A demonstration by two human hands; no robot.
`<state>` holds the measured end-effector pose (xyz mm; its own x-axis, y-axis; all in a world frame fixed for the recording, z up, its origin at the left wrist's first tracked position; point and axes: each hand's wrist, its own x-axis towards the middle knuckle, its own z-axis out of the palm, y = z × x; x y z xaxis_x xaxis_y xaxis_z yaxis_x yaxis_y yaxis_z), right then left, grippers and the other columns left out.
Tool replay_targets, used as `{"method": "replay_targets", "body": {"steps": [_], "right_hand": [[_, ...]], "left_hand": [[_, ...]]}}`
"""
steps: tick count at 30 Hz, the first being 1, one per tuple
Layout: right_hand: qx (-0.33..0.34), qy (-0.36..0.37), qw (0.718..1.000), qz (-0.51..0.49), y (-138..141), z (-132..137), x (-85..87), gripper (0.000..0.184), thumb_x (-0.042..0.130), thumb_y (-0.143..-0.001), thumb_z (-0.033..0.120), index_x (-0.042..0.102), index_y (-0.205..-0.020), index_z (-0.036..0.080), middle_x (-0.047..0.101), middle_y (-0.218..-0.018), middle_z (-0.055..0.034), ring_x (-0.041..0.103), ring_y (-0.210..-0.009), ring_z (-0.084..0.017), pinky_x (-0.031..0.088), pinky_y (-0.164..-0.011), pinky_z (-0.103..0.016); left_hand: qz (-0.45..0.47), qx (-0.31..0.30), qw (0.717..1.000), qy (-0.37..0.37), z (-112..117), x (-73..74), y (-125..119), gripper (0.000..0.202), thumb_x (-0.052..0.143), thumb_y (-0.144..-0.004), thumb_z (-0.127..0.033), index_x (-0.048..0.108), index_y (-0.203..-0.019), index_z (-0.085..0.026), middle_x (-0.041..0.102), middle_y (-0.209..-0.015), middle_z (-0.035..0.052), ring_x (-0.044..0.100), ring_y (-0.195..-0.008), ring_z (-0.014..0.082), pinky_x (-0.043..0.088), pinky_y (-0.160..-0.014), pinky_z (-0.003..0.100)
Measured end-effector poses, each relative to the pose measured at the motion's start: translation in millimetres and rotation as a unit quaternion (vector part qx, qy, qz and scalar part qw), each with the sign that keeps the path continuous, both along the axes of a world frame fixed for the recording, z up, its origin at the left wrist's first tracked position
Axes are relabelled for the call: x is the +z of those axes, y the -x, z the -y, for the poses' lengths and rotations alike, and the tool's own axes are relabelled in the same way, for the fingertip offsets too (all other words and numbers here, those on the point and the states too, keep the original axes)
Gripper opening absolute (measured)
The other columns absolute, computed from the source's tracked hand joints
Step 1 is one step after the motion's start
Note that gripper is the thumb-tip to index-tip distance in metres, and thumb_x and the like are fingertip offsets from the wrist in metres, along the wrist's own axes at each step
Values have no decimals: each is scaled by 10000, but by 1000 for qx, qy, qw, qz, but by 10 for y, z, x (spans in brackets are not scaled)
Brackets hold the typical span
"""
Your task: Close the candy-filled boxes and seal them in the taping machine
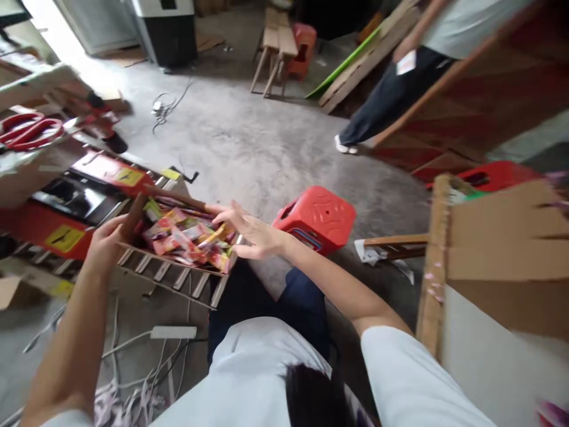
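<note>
In front of me a small cardboard box (173,260) with its flaps up is full of small, brightly wrapped packets (191,234). It rests on the roller end (175,279) of a red and black machine (75,204). At the box's left end, my left hand (103,240) is closed around the side near a raised brown flap (133,216). My right hand (249,231) reaches over the right end with its fingers stretched and apart, by the far flap and the packets. Whether its fingertips press on the flap is blurred.
A red plastic stool (322,216) stands right of my knees. Red-handled scissors (31,131) lie at far left. A white power strip (173,332) and cables lie on the floor below. An open carton (507,237) is at right. Another person (400,89) stands behind a wooden-edged board.
</note>
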<state>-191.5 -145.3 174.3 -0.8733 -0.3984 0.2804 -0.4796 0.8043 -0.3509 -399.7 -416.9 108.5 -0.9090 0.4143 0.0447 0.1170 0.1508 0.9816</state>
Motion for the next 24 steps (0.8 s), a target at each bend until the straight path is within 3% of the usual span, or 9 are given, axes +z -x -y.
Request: {"method": "replay_targets", "body": {"steps": [2, 4, 8, 11, 13, 15, 19, 22, 24], "right_hand": [[-15, -8, 1000, -6, 149, 187, -105, 632, 572, -932, 338, 356, -1500, 166, 214, -1661, -146, 182, -1550, -248, 134, -1263, -505], [-37, -54, 998, 16, 368, 415, -314, 636, 559, -956, 453, 409, -1503, 165, 231, -1657, -138, 130, -1559, -289, 100, -1270, -531], [-86, -91, 989, 78, 683, 742, -733, 628, 591, -941, 477, 495, -1470, 153, 239, -1653, -129, 121, -1550, -352, 80, -1270, -576], [-99, -65, 989, 91, 704, 761, -823, 612, 601, -940, 447, 500, -1472, 161, 216, -1663, -113, 70, -1559, -337, 42, -1280, -552], [-92, -22, 988, 119, 705, 692, -804, 640, 619, -926, 437, 481, -1487, 161, 195, -1668, -110, 31, -1563, -326, 8, -1282, -538], [-65, 68, 979, 180, 751, 579, -768, 697, 612, -920, 426, 403, -1536, 176, 162, -1676, -92, 18, -1567, -309, 10, -1282, -527], [7, 246, 935, 253, 861, 359, -639, 691, 370, -981, 282, 118, -1616, 180, 200, -1669, -66, 264, -1525, -199, 290, -1232, -424], [29, 305, 938, 159, 702, 325, -461, 562, 368, -982, 277, 381, -1533, 167, 394, -1595, -73, 377, -1468, -188, 349, -1201, -389], [-38, 287, 956, 55, 452, 351, -361, 408, 418, -992, 309, 621, -1329, 202, 565, -1457, -61, 442, -1413, -210, 345, -1203, -403]], "left_hand": [[-1, -49, 999, 23, 160, 40, 163, 784, 836, -479, -743, 709, -985, -158, 721, -890, 38, 630, -779, 185, 575, -795, 411], [-32, -154, 984, 79, 203, 179, 271, 712, 847, -527, -696, 739, -975, -153, 723, -991, 78, 649, -849, 205, 569, -844, 405], [-20, -376, 911, 168, 200, 525, 342, 786, 674, -699, -789, 714, -1194, -179, 658, -1307, 132, 651, -1117, 274, 531, -991, 443], [-7, -463, 867, 185, 232, 592, 303, 979, 720, -595, -826, 618, -1355, -218, 551, -1468, 123, 573, -1286, 308, 472, -1084, 454], [-42, -413, 889, 192, 217, 489, 253, 843, 819, -576, -710, 691, -1254, -225, 618, -1392, 116, 608, -1234, 298, 482, -1069, 427], [-71, -305, 932, 181, 149, 316, 201, 575, 811, -648, -625, 760, -1039, -206, 723, -1181, 112, 675, -1066, 275, 521, -985, 404], [-145, -145, 953, 222, -60, 53, 114, 473, 748, -703, -589, 699, -961, -195, 709, -956, 84, 653, -887, 253, 537, -839, 395], [-240, -81, 916, 311, -171, 37, -2, 527, 740, -729, -453, 627, -1174, -193, 616, -1253, 147, 590, -1121, 319, 498, -935, 476], [-299, -35, 888, 348, -217, 52, -139, 516, 682, -790, -365, 591, -1270, -199, 478, -1452, 178, 483, -1296, 370, 428, -1028, 560]]}}
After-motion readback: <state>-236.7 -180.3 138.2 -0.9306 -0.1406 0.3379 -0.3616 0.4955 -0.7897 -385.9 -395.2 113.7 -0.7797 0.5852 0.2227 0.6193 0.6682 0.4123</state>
